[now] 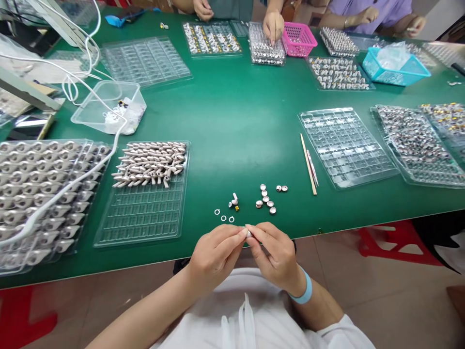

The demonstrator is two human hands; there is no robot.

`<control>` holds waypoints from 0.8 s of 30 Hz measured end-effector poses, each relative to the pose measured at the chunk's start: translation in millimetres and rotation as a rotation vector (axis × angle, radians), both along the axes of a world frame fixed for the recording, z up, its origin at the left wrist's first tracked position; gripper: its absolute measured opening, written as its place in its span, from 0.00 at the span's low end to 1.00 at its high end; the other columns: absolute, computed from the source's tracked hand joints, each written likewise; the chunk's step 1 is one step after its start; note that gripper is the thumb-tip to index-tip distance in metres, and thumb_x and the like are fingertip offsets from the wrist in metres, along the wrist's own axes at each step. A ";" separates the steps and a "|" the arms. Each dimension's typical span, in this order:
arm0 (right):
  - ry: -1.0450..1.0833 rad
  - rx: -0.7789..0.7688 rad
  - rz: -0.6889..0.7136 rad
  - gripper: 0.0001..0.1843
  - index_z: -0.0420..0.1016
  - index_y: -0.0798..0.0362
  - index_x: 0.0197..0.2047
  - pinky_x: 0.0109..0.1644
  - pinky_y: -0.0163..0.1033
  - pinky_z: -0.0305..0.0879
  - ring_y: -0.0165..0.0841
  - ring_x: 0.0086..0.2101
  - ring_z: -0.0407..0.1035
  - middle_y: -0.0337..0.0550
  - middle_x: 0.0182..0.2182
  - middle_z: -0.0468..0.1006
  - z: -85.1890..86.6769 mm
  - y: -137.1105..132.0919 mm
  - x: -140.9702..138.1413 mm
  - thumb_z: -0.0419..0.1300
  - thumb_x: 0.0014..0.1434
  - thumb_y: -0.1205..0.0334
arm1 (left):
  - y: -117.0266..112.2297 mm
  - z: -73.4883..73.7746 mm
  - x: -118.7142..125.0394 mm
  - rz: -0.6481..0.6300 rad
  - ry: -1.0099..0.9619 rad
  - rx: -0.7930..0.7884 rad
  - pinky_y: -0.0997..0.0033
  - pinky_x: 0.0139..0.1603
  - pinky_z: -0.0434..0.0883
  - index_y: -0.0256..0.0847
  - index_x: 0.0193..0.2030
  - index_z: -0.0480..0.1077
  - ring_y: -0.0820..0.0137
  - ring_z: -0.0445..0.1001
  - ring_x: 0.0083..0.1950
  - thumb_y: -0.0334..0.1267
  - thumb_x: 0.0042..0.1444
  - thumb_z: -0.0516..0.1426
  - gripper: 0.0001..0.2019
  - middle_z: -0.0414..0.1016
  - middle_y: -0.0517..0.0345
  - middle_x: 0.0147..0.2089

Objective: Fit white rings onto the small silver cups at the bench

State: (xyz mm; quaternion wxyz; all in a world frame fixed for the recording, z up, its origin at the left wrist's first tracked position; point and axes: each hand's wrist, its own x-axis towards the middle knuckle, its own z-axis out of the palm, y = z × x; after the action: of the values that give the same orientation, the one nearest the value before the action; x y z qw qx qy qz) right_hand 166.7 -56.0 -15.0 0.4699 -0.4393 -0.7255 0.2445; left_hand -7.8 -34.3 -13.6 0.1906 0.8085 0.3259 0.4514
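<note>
My left hand (218, 252) and my right hand (274, 252) meet at the table's front edge, fingertips pinched together on one small whitish part (249, 234). Fingers cover most of that part, so its exact kind is hidden. Just beyond, on the green table, lie an earbud-like piece (234, 198) with a stem, a tiny yellow piece (237, 208) and three thin white rings (223, 218). To their right is a loose group of small round silvery caps (265, 199), with two more caps (284, 188) close by.
At left are trays of grey shells (39, 194) and a tray of stem-shaped parts (150, 162). A clear bin (109, 123) and white cable (72, 186) lie behind. Tweezers (312, 167) and a wooden stick (307, 162) lie beside a clear tray (345, 145). Co-workers' hands (273, 25) work opposite.
</note>
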 end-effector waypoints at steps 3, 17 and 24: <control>-0.037 0.031 -0.010 0.21 0.71 0.55 0.58 0.37 0.41 0.75 0.36 0.36 0.74 0.50 0.37 0.78 -2.7 -0.5 -1.8 0.56 0.63 0.73 | 1.1 -2.5 0.2 0.000 0.018 0.045 0.66 0.41 0.78 0.33 0.49 0.69 0.65 0.78 0.42 0.19 0.57 0.57 0.14 0.79 0.44 0.40; -0.135 0.096 -0.056 0.17 0.72 0.61 0.55 0.29 0.39 0.66 0.34 0.28 0.68 0.48 0.30 0.75 -2.5 2.2 -4.3 0.56 0.63 0.75 | 0.6 -6.1 7.8 0.075 0.164 0.062 0.67 0.31 0.76 0.33 0.44 0.65 0.65 0.74 0.35 0.18 0.57 0.53 0.11 0.76 0.46 0.35; -0.160 0.093 -0.008 0.18 0.71 0.62 0.56 0.29 0.39 0.66 0.34 0.29 0.68 0.48 0.30 0.74 -3.5 1.8 -2.1 0.55 0.63 0.75 | -2.1 -7.9 6.0 0.058 0.171 0.059 0.68 0.30 0.75 0.32 0.44 0.65 0.66 0.73 0.34 0.17 0.55 0.53 0.13 0.75 0.45 0.34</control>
State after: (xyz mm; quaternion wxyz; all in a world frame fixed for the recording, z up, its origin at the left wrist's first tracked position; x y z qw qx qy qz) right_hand 164.6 -54.2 -18.5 0.4313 -0.4381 -0.7696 0.1728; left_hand -1.7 -36.3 -21.5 0.1251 0.8396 0.3507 0.3955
